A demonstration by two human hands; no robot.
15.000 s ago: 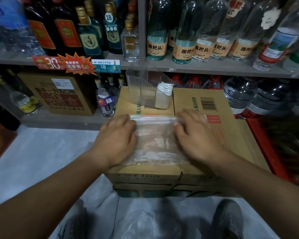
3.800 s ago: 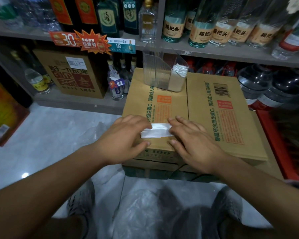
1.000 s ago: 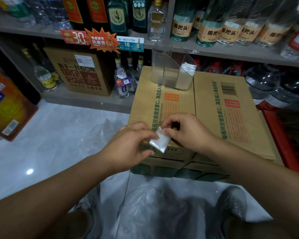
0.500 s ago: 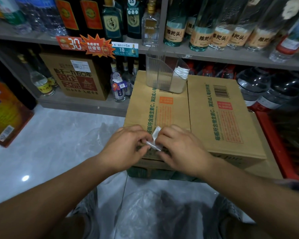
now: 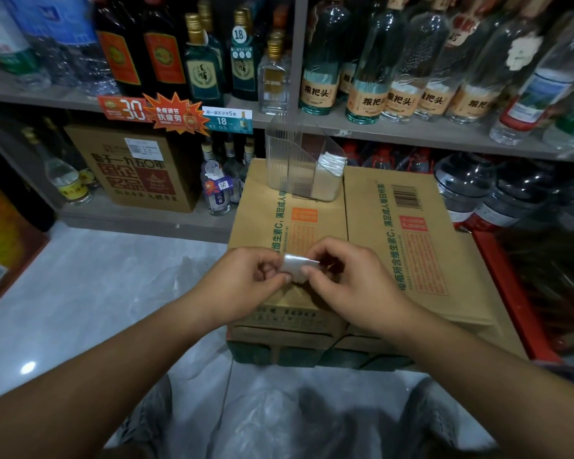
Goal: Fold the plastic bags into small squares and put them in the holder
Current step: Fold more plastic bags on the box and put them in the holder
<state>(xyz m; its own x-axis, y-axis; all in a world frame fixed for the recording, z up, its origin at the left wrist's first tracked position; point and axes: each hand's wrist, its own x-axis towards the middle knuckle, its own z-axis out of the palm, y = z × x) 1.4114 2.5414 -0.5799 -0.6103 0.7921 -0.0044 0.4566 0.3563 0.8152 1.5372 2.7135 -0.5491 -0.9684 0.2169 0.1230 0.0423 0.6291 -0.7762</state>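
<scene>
looking down from the head camera, two bare forearms reach forward and meet over the near end of the cardboard boxes [image 5: 411, 233], which lie side by side with printed tops. the left hand [image 5: 246, 279] and the right hand [image 5: 348, 279] hold one small folded plastic bag [image 5: 295, 266] between them. it is a pale, whitish packet, and only a little of it shows between the fingertips. whether it touches the cardboard cannot be told. the left grip is closed on the packet's left edge, thumb and forefinger pinching it with the other fingers curled in. the right grip is closed on its right edge, thumb below and curled fingers above.

at the far end of the boxes, well apart from the hands, stands the holder [image 5: 289, 160], a clear ribbed plastic bin with a slanted divider. a stack of folded bags [image 5: 332, 162] sits upright in its right-hand compartment. what the left compartment holds cannot be told.

behind the holder runs a grey shelf [image 5: 395, 132] crowded with glass bottles [image 5: 365, 97], with price tags [image 5: 176, 112] clipped to its front edge. on the pale floor [image 5: 96, 293], near the person's shoes [image 5: 146, 422], loose clear plastic bags [image 5: 279, 422] lie in a crumpled heap.
</scene>
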